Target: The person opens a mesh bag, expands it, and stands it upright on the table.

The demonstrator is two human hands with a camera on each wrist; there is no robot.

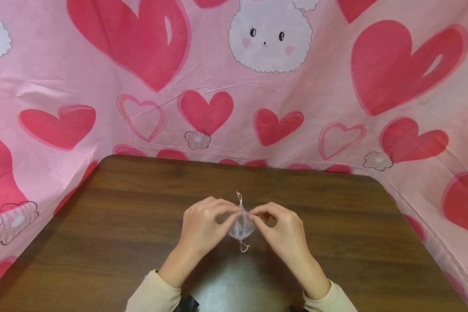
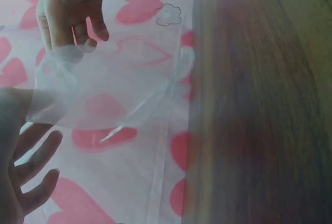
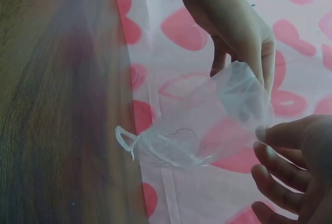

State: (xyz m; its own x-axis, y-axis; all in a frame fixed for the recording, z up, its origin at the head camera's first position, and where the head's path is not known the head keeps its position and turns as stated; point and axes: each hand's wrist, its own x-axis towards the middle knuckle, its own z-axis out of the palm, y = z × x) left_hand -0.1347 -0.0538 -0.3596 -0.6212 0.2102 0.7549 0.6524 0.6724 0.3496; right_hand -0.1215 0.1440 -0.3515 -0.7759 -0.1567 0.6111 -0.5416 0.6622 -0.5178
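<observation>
A small sheer white drawstring pouch (image 1: pixel 242 229) is held up between both hands over the table. My left hand (image 1: pixel 206 222) pinches its left side near the top between thumb and forefinger. On the opposite side, the right hand (image 1: pixel 284 227) pinches the edge the same way. One cord loop (image 1: pixel 239 198) sticks out at the pouch's far end, another (image 1: pixel 244 247) at the near end. Through the thin fabric (image 3: pixel 207 125) in the right wrist view, the hearts behind show. The other fingers of the right hand (image 3: pixel 290 167) are spread loosely.
The dark brown wooden table (image 1: pixel 121 225) has rounded far corners. A pink curtain (image 1: pixel 226 82) with hearts and white animal faces hangs behind it and along both sides. Light-coloured sleeves (image 1: pixel 154 292) cover the forearms.
</observation>
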